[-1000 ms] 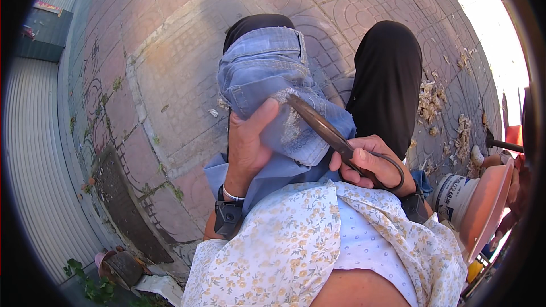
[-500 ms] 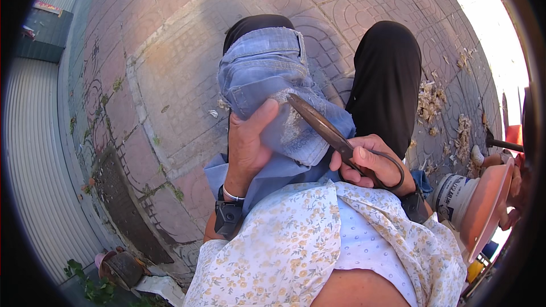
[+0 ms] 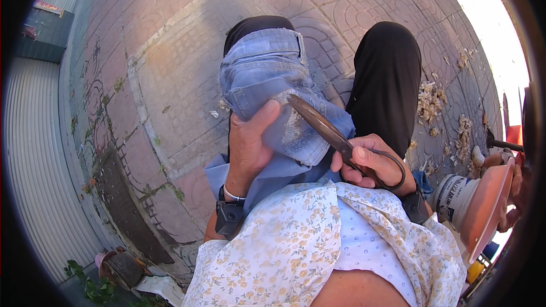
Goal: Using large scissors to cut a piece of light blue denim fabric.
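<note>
A light blue denim garment lies over my left thigh, its belt-looped waistband toward the knee. My left hand grips it from the left, thumb on top and fingers hidden in or under the cloth. Beside the thumb is a frayed, whitish worn patch. Dark metal scissors are in my right hand, with fingers around the looped handles. Their blades look closed, and the tip rests at the upper edge of the frayed patch.
Patterned paving spreads around my legs. Dry pale scraps litter the ground at right. A white bucket and a terracotta-coloured basin stand by my right side. At left are a ribbed shutter and a pot near green leaves.
</note>
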A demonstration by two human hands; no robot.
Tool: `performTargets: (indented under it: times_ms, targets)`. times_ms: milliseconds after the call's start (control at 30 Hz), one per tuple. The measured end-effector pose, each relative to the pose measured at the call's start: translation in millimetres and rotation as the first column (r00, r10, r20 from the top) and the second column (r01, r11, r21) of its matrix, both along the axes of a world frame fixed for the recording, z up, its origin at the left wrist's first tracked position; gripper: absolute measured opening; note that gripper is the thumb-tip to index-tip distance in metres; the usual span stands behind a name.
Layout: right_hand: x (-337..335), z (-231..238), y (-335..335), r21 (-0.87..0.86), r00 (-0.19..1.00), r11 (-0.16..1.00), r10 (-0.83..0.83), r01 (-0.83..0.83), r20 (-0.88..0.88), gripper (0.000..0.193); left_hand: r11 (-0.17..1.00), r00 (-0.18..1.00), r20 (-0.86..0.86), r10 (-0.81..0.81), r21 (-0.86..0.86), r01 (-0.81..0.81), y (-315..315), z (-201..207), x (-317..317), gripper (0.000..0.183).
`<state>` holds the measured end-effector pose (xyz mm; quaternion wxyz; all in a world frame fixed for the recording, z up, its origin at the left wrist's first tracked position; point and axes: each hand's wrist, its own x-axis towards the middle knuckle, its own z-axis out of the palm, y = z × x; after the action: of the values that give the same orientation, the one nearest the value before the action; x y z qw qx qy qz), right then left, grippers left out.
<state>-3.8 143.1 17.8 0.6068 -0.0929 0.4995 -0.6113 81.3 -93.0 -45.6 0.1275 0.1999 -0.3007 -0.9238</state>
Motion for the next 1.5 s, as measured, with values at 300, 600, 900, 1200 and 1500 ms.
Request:
performTargets:
  times_ms: [300,600,900,1200,1500]
  targets:
    - [-3.1,2.8,-18.4,-0.038,0.967,0.967,-0.253,0.252,-0.035,0.052,0.999,0.999,-0.012,-0.033,-0.001,0.033,-0.4,2.9,-2.3,0.046]
    - [4.1,1.9,-2.0,-0.026,0.993,0.999,-0.033,0.030,-0.117,0.041,1.000,1.000,-0.018,-0.010,-0.002,0.010,-0.6,1.0,-1.7,0.046]
    - [4.7,4.6,-2.5,0.022,0.996,0.999,-0.022,0.024,-0.090,0.039,1.000,0.999,-0.046,-0.015,-0.006,0.015,-0.3,1.8,-0.7,0.044]
    - [6.9,5.7,-2.6,0.019,0.995,1.000,-0.016,0.018,-0.094,0.038,1.000,0.999,-0.032,-0.010,0.000,0.010,0.0,1.0,3.8,0.044]
    - [6.1,8.4,-9.7,0.035,0.996,0.999,-0.015,0.018,-0.085,0.043,0.999,1.000,-0.016,-0.015,-0.048,0.014,1.1,0.7,4.8,0.046]
